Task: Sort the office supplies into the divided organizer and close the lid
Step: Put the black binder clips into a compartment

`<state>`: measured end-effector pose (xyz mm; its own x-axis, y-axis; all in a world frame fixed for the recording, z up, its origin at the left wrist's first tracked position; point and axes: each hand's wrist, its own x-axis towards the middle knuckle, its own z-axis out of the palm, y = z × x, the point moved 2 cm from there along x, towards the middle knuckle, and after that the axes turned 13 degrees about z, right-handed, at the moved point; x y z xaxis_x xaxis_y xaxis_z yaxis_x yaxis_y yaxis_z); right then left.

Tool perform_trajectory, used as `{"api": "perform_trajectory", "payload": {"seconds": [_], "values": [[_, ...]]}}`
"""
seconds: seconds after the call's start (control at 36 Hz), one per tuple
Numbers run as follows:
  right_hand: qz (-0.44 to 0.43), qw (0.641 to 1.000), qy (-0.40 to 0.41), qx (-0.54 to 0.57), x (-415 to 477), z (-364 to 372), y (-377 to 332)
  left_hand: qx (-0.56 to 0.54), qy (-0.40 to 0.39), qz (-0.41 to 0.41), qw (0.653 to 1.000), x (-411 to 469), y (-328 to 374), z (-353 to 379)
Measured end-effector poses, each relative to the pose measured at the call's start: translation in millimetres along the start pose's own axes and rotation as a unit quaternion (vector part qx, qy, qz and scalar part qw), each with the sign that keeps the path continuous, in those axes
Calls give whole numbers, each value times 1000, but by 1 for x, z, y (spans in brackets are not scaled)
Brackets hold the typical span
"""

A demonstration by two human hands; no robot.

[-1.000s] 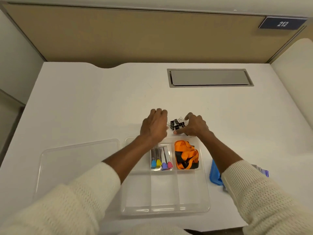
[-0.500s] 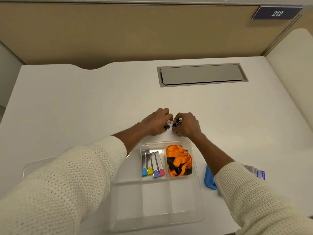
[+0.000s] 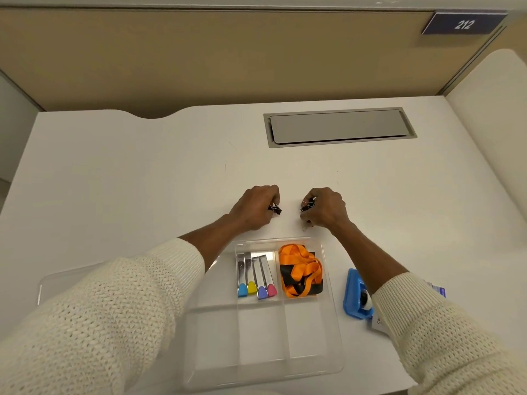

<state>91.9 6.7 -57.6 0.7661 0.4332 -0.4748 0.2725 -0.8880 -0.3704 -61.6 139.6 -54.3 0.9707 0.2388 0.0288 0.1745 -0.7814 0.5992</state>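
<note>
Gripping black binder clips, the left hand [image 3: 256,208] is curling around one clip [image 3: 276,208] while the right hand [image 3: 325,210] is closing on a cluster [image 3: 307,205], both fists resting apart on the white desk [image 3: 142,178] just beyond the clear organizer [image 3: 332,323]. Four clips with coloured tips [image 3: 256,276] are lying in its far middle compartment, an orange lanyard [image 3: 301,270] beside them. The lid [image 3: 57,283] is sitting left; a blue tape dispenser [image 3: 355,295] is sitting right.
</note>
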Motion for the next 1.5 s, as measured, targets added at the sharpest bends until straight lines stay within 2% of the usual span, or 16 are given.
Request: {"api": "perform_trajectory", "payload": {"seconds": [0.31, 0.44, 0.81, 1.0, 1.11, 1.28, 1.39, 1.5], "values": [[5, 998, -11, -67, -8, 14, 4, -113, 108, -102, 982, -26, -5, -20], [21, 998, -12, -60, -9, 19, 2, -155, 149, -142, 966, -38, -1, -27], [21, 995, 88, -40, -10, 35, -3, -223, 220, -199, 928, -81, 9, -59], [8, 994, 105, -35, -17, 33, -9, -210, 213, -211, 931, -103, 16, -76], [-12, 996, 88, -11, -29, 24, -20, -195, 210, -211, 934, -117, 21, -86], [-88, 993, 51, 57, -83, -2, -61, -171, 192, -230, 939, -145, 27, -93], [-126, 988, -31, 82, -133, 2, -83, -149, 163, -249, 943, -167, 30, -85], [-143, 982, -107, 61, -175, 30, -93, -122, 139, -268, 945, -187, 34, -67]]}}
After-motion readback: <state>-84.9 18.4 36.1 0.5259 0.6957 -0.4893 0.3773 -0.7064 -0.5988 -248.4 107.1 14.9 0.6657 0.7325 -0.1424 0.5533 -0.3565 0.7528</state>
